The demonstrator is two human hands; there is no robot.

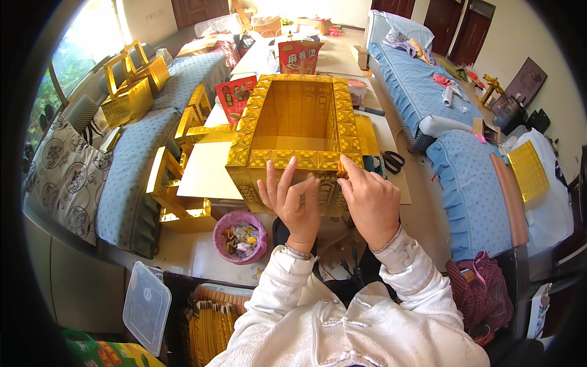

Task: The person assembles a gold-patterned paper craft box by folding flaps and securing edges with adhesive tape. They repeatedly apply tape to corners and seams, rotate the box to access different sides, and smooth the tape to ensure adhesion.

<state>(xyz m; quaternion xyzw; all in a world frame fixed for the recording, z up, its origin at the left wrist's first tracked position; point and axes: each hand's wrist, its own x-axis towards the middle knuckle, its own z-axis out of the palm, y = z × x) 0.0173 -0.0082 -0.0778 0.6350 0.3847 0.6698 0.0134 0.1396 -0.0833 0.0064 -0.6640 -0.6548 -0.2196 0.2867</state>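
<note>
A large gold foil-paper box (238, 133) with an open top stands on the table before me. Folded gold pieces line its rim. My left hand (296, 206) is at the near wall. Its thumb and index finger meet while the other fingers spread upward; whether anything small is between them is unclear. My right hand (373, 197) is at the box's near right corner, pinching a small orange-brown thing (341, 170) mostly hidden by the fingers. Right of the box lie black-handled scissors (393, 162) and a gold sheet (367, 134).
Red food pouches (300, 57) stand behind the box. Gold paper chair shapes (169, 179) are at left, with more on the blue sofa (130, 202). Below the table sits a pink waste basket (220, 243) with scraps. Gold folded strips (212, 330) fill a container near my lap.
</note>
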